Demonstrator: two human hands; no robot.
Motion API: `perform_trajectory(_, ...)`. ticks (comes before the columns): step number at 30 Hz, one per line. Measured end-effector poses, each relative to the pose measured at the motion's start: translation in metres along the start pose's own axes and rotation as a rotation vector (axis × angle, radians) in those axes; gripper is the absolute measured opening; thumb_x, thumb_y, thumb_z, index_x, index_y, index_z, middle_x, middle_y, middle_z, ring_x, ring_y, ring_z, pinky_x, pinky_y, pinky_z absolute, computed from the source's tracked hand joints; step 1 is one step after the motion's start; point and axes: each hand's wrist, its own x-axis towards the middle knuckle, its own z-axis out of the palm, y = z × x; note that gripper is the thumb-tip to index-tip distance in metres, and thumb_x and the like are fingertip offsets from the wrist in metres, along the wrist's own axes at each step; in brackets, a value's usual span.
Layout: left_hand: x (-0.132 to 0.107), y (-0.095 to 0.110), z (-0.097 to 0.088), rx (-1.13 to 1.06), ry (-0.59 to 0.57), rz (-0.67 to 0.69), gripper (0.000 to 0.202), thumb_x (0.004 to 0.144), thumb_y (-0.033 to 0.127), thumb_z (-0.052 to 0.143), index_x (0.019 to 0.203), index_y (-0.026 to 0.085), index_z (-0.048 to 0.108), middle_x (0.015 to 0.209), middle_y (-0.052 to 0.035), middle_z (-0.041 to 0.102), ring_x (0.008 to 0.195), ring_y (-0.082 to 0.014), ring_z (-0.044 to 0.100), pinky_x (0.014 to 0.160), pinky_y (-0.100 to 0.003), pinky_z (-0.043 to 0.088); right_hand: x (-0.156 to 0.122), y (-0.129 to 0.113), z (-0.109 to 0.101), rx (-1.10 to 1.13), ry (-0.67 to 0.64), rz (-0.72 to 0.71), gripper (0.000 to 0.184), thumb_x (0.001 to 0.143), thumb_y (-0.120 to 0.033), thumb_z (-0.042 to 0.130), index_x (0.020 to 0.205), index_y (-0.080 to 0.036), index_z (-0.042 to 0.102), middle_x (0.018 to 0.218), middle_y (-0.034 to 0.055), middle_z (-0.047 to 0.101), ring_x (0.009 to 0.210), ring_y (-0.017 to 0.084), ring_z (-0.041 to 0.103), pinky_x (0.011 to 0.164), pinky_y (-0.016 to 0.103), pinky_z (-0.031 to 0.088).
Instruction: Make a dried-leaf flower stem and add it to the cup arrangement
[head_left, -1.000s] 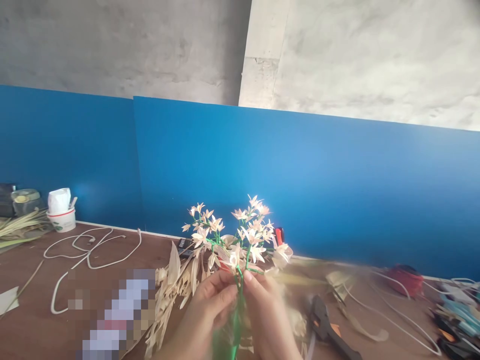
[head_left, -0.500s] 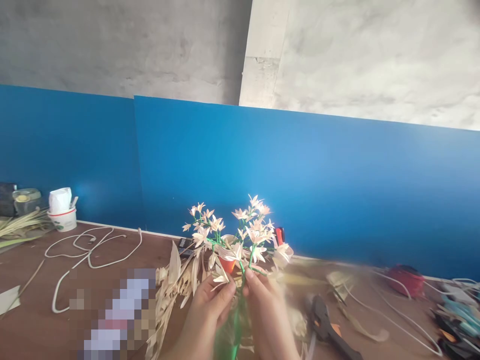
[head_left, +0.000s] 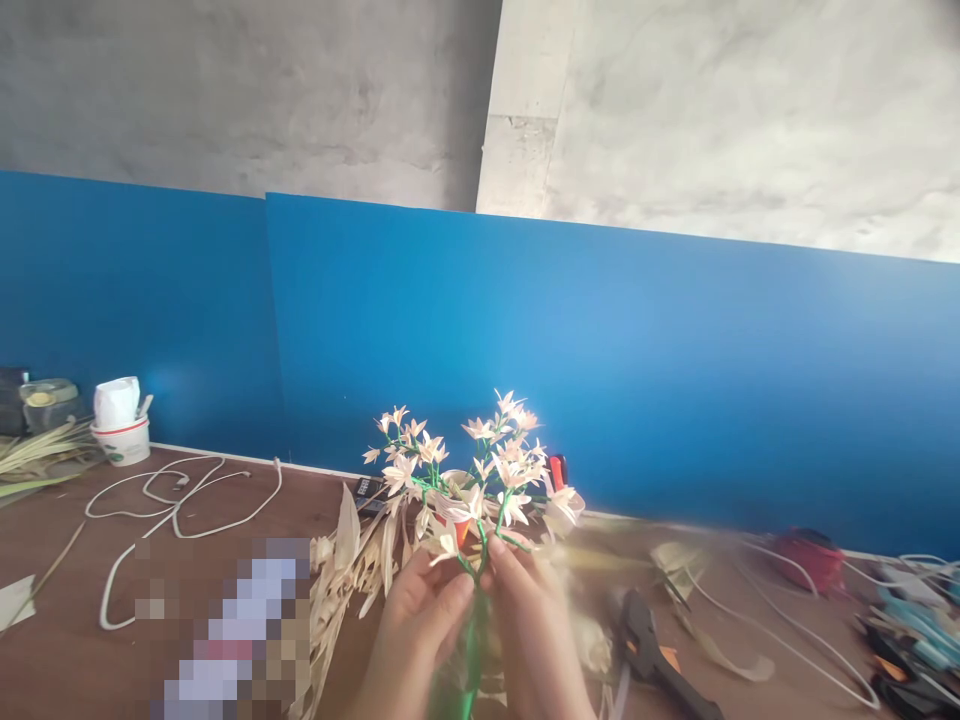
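Observation:
Both my hands are at the lower middle, closed round the green-wrapped stems of an artificial flower spray. Its small cream-and-pink blossoms fan out above my fingers on thin green branches. My left hand pinches a short side branch with one pale flower near the stem. Thumb and fingers of my right hand grip the main stem just beside it. The thick green stem runs down between my palms, its lower part blurred.
Dried husks lie left of my hands, a white cable beyond them. A white cup stands at the back left. On the right rest a black glue gun, a red round object and cluttered tools. A blue panel closes the back.
My left thumb has moved slightly up and right against the stem, and the pale flower beside it has tipped more upright. My right hand has barely moved.

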Motion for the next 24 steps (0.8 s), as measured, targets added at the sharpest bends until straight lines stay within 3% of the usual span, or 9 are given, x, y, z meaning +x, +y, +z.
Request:
perform_trajectory(4, 0.0026, 0.0067, 0.0026, 0.058, -0.069, -0.072, 0.032, 0.057, 0.036, 0.083, 0.076, 0.015, 0.07, 0.052, 0.004, 0.055, 0.037, -0.0018, 0.028, 0.038, -0.017, 0.02, -0.0009, -0.0032, 0.0009, -0.074, 0.026, -0.052, 0.028, 0.065, -0.044, 0.075, 0.065, -0.018, 0.067, 0.058, -0.0025, 0.053, 0.061, 0.014, 0.049, 0.055, 0.024, 0.037)
perform_trajectory(12, 0.0042, 0.0066, 0.0011, 0.034, -0.068, -0.085, 0.032, 0.058, 0.038, 0.083, 0.06, 0.015, 0.06, 0.04, 0.0091, 0.038, 0.037, -0.0015, 0.024, 0.04, -0.017, 0.013, 0.0023, -0.002, 0.0004, -0.081, 0.015, 0.0, 0.036, 0.058, -0.047, 0.08, 0.078, -0.018, 0.071, 0.078, 0.0036, 0.069, 0.078, 0.02, 0.06, 0.069, 0.027, 0.045)
perform_trajectory(20, 0.0045, 0.0038, -0.0009, 0.009, -0.023, -0.06, 0.033, 0.054, 0.033, 0.085, 0.076, 0.016, 0.067, 0.054, 0.0053, 0.056, 0.037, -0.0014, 0.031, 0.038, -0.016, 0.022, 0.004, 0.0061, -0.0026, -0.047, -0.016, 0.023, 0.034, 0.061, -0.041, 0.08, 0.082, -0.017, 0.071, 0.085, 0.0065, 0.071, 0.087, 0.025, 0.063, 0.077, 0.031, 0.047)
perform_trajectory(24, 0.0061, 0.0035, -0.0007, 0.016, 0.009, -0.054, 0.037, 0.054, 0.041, 0.084, 0.075, 0.016, 0.065, 0.053, 0.0053, 0.055, 0.036, -0.0015, 0.03, 0.038, -0.016, 0.02, 0.0024, 0.0048, -0.0028, -0.069, -0.076, -0.036, 0.031, 0.067, -0.039, 0.077, 0.087, -0.018, 0.07, 0.085, 0.0049, 0.07, 0.085, 0.022, 0.062, 0.077, 0.029, 0.046)
